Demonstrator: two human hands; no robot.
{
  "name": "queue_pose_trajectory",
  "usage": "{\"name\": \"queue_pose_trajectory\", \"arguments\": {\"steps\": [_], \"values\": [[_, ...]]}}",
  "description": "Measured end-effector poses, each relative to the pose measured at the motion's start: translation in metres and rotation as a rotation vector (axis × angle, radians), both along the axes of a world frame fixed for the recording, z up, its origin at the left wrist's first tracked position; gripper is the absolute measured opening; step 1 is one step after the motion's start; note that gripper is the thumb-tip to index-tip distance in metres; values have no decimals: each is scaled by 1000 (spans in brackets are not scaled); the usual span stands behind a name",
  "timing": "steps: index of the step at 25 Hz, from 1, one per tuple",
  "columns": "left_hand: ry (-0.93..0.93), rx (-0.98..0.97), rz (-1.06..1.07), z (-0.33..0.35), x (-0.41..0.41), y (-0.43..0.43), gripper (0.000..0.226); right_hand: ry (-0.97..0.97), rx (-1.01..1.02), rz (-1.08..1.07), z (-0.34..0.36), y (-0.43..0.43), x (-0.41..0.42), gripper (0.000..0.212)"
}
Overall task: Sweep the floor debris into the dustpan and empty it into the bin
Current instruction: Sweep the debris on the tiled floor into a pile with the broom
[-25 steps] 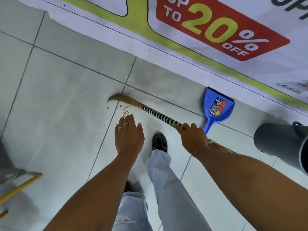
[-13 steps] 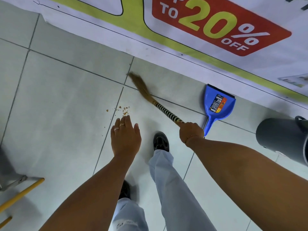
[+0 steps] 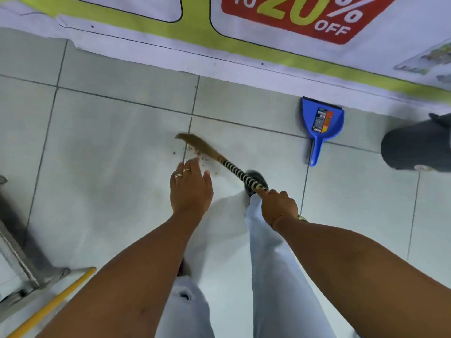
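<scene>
Item: hand broom (image 3: 220,158). Straw head, handle wound in black and pale bands. Head is down on the tiled floor (image 3: 109,147), blurred, lying across the crumbs.

Item: right hand (image 3: 278,206). Fingers closed round the near end of the broom handle; bracelet at the wrist.

Item: left hand (image 3: 190,189). Empty, palm down, fingers spread loosely, rings on two of them. It hovers just beside the broom, touching nothing that can be made out.

Item: crumbs (image 3: 195,152). Small brown scatter at a tile joint, partly under the broom head, a few specks off to the left.

Item: dustpan (image 3: 322,123). Blue, labelled, mouth set against the foot of the banner (image 3: 280,52), handle pointing back toward the person. Well apart from the crumbs, to their right.

Item: bin (image 3: 415,147). Dark grey, at the right edge, beyond the dustpan, only partly in view.

Item: yellow pole (image 3: 53,303) and a grey metal frame (image 3: 22,264), lower left, not in use.

Step in hand, as judged: gathering the crumbs into one heap; nothing is in the dustpan.

Next move calls for: short strokes rightward so the heap travels toward the dustpan without scattering, and the free left hand taking the dustpan handle to steady its lip flat on the tile.
</scene>
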State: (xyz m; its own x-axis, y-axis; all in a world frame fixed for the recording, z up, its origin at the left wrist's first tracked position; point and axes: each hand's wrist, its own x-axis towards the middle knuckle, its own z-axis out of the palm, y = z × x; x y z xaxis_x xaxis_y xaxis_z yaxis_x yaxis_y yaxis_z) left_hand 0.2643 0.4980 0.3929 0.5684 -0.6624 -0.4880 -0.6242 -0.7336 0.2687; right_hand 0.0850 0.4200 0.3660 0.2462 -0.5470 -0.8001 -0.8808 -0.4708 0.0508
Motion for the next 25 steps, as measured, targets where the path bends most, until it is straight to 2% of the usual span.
{"name": "queue_pose_trajectory", "arguments": {"steps": [3,6,11,15,20,25], "values": [[4,-7,-120,10,5,80,44,-85,-44,-202,14,81,-4,58],[29,70,-187,18,14,161,46,-104,-43,-452,27,139,-10,59],[39,86,-160,19,13,229,46,26,38,-900,15,200,-22,40],[53,20,-172,0,6,225,45,49,242,-836,-9,241,5,39],[43,-25,-175,-9,17,223,45,7,249,-930,-31,238,52,35],[29,5,-149,-9,39,234,44,-8,253,-892,-42,232,80,34]]}}
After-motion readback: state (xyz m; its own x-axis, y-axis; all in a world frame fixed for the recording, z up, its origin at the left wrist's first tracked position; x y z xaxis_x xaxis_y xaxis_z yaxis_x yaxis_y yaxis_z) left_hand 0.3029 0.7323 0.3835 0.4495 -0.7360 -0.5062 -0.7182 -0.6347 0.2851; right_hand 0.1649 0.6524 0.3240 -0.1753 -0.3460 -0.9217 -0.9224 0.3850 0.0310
